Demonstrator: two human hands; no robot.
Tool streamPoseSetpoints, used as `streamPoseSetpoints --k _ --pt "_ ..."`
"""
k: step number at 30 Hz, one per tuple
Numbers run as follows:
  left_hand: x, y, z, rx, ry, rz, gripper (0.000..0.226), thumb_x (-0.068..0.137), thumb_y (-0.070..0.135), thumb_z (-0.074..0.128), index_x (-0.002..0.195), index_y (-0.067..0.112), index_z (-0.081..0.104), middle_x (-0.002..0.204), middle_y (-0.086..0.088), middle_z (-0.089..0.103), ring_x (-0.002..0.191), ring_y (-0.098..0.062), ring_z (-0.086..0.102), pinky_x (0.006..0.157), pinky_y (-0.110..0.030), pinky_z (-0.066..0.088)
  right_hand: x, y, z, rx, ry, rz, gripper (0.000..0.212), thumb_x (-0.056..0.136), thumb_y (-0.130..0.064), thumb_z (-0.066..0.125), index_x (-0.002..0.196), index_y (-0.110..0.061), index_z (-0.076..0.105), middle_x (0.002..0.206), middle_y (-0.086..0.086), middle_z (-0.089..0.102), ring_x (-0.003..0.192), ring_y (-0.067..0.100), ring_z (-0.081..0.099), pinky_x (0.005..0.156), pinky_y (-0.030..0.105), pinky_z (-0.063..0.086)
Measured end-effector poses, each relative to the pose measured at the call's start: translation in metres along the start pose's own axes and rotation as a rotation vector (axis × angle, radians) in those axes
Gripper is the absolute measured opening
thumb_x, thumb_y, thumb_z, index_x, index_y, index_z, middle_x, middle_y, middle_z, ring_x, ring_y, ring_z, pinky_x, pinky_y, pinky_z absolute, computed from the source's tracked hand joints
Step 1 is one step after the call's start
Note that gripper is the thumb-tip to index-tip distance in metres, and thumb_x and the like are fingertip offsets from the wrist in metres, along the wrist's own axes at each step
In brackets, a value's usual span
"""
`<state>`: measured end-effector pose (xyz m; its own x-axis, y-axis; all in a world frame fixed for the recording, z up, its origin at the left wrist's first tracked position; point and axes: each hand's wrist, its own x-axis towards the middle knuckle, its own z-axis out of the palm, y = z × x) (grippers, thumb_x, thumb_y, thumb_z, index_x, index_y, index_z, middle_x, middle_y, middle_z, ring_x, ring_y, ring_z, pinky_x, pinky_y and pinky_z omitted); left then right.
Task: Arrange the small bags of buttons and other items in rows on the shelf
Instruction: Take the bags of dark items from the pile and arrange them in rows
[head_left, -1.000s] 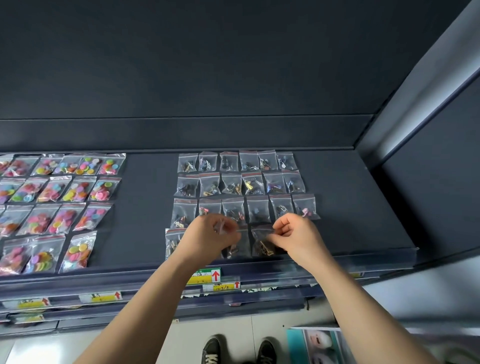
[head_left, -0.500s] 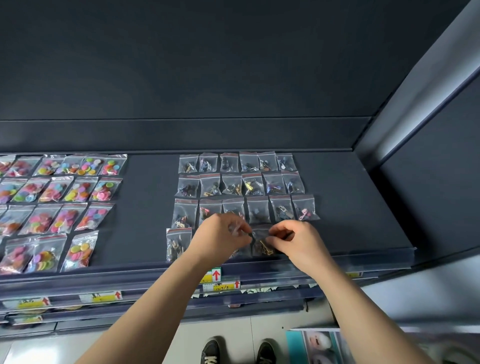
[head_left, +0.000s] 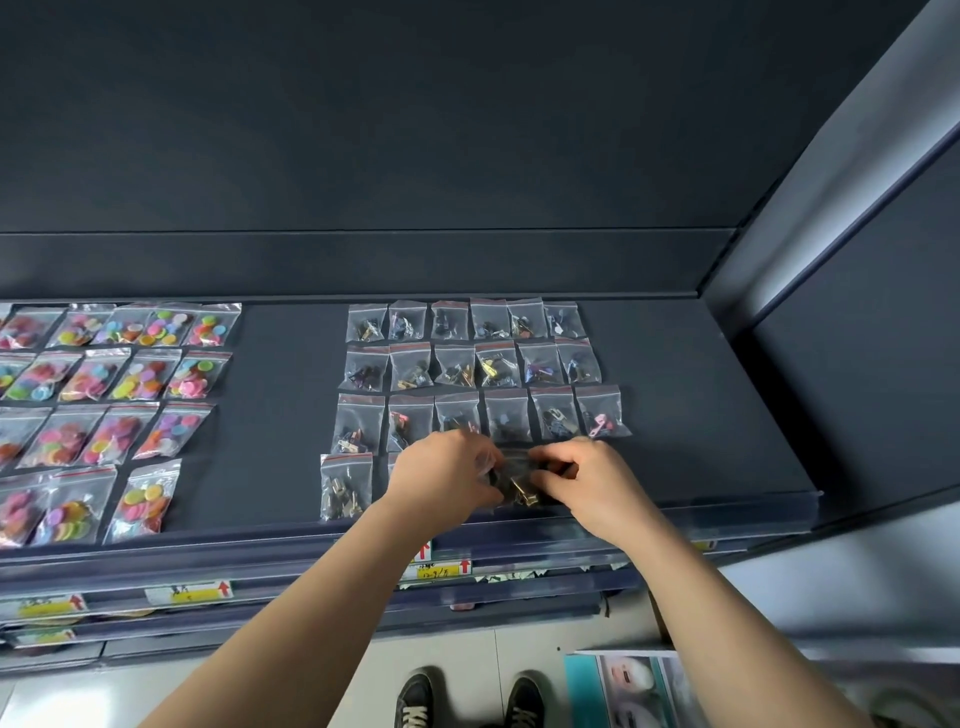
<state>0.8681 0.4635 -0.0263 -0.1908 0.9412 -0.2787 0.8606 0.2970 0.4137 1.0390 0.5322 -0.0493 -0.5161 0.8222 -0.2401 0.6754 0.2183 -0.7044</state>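
Note:
On the dark shelf (head_left: 701, 415) lie rows of small clear bags with metal fittings (head_left: 480, 364), three full rows and a front row begun at the left with one bag (head_left: 345, 486). My left hand (head_left: 447, 475) and my right hand (head_left: 587, 480) meet over the front row. Both pinch one small bag of dark and gold fittings (head_left: 517, 486) between them, just above the shelf near its front edge. Another front-row bag is mostly hidden under my left hand. Bags of coloured buttons (head_left: 119, 395) lie in rows at the left.
A transparent lip (head_left: 727, 512) runs along the shelf's front edge. Lower shelves with yellow price labels (head_left: 189, 592) sit below. The cabinet's side wall (head_left: 857, 364) rises at the right. Bare shelf lies between the two groups and right of the fittings bags.
Both hands have come closer together over the front row and lowered slightly toward the shelf, still with the small bag between them.

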Motion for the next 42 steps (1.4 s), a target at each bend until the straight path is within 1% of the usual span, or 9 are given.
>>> streamPoseSetpoints --k 11,14,18,22,25,32,35,38,42 --pt "0.000 0.000 -0.003 -0.046 -0.022 -0.023 0.050 0.070 0.042 0.078 0.117 0.030 0.063 0.106 0.010 0.064 0.087 -0.013 0.060 0.071 -0.028 0.053 0.000 0.001 0.000 0.081 0.002 0.026 0.038 0.083 -0.021 0.074 0.120 -0.025 0.066 0.095 -0.013 0.064 0.076 0.002 0.059 0.063 0.009 0.042" --pt "-0.003 -0.009 -0.012 -0.527 -0.018 -0.098 0.040 0.076 0.033 0.077 0.113 0.025 0.064 0.102 0.006 0.064 0.074 -0.012 0.062 0.072 -0.031 0.057 -0.004 -0.003 -0.010 0.166 0.058 0.039 0.031 0.085 -0.020 0.071 0.116 -0.025 0.069 0.095 -0.016 0.066 0.078 0.003 0.062 0.063 0.008 0.045" --pt "-0.011 -0.008 -0.032 -1.557 -0.131 -0.213 0.027 0.092 0.019 0.058 0.115 0.006 0.063 0.090 -0.016 0.053 0.082 -0.025 0.056 0.089 -0.041 0.055 -0.015 -0.016 -0.029 0.337 0.113 0.035 0.020 0.089 -0.020 0.067 0.108 -0.026 0.070 0.086 -0.015 0.066 0.071 -0.003 0.061 0.063 0.011 0.047" --pt "-0.010 0.013 -0.038 -1.870 -0.120 -0.215 0.028 0.096 0.008 0.046 0.117 -0.004 0.060 0.102 -0.022 0.063 0.094 -0.026 0.063 0.092 -0.044 0.053 -0.025 -0.036 -0.039 0.513 0.039 -0.007 0.013 0.086 -0.020 0.071 0.099 -0.021 0.071 0.074 -0.011 0.066 0.062 -0.002 0.060 0.061 0.016 0.051" --pt "-0.008 0.028 -0.032 -1.930 -0.128 -0.168 0.032 0.093 0.010 0.049 0.120 -0.004 0.057 0.118 -0.022 0.064 0.108 -0.028 0.059 0.092 -0.040 0.050 -0.026 -0.046 -0.037 0.576 -0.002 -0.042 0.017 0.080 -0.021 0.076 0.096 -0.016 0.071 0.080 -0.003 0.072 0.068 0.004 0.065 0.062 0.018 0.052" --pt "-0.008 0.039 -0.018 -1.887 -0.132 -0.088 0.032 0.084 0.008 0.054 0.113 -0.005 0.060 0.103 -0.018 0.067 0.095 -0.028 0.065 0.086 -0.036 0.057 -0.021 -0.034 -0.041 0.570 0.041 0.018 0.005 0.088 -0.011 0.068 0.087 -0.013 0.072 0.076 -0.002 0.072 0.072 0.012 0.069 0.071 0.023 0.057" --pt "-0.008 0.037 -0.019 -1.646 -0.083 -0.071 0.026 0.085 0.008 0.060 0.110 0.004 0.065 0.101 -0.013 0.066 0.086 -0.021 0.062 0.080 -0.030 0.053 -0.024 -0.024 -0.051 0.699 -0.034 0.050 0.012 0.092 -0.009 0.061 0.087 -0.013 0.072 0.083 0.000 0.071 0.081 0.020 0.070 0.080 0.036 0.059" --pt "-0.010 0.041 -0.020 -1.290 -0.122 0.011 0.038 0.071 0.018 0.074 0.108 0.011 0.068 0.091 -0.005 0.068 0.069 -0.012 0.054 0.063 -0.024 0.041 -0.026 -0.022 -0.057 0.830 -0.163 0.085 0.016 0.095 -0.004 0.054 0.091 -0.006 0.070 0.083 0.003 0.071 0.070 0.024 0.070 0.069 0.037 0.057" --pt "-0.007 0.048 -0.018 -1.266 -0.061 0.013 0.008 0.084 0.012 0.068 0.086 0.005 0.068 0.061 -0.002 0.056 0.050 -0.010 0.039 0.050 -0.019 0.036 -0.025 -0.013 -0.062 0.917 -0.171 0.094 0.032 0.088 -0.036 0.061 0.079 -0.006 0.068 0.070 0.009 0.063 0.063 0.022 0.060 0.065 0.033 0.052"
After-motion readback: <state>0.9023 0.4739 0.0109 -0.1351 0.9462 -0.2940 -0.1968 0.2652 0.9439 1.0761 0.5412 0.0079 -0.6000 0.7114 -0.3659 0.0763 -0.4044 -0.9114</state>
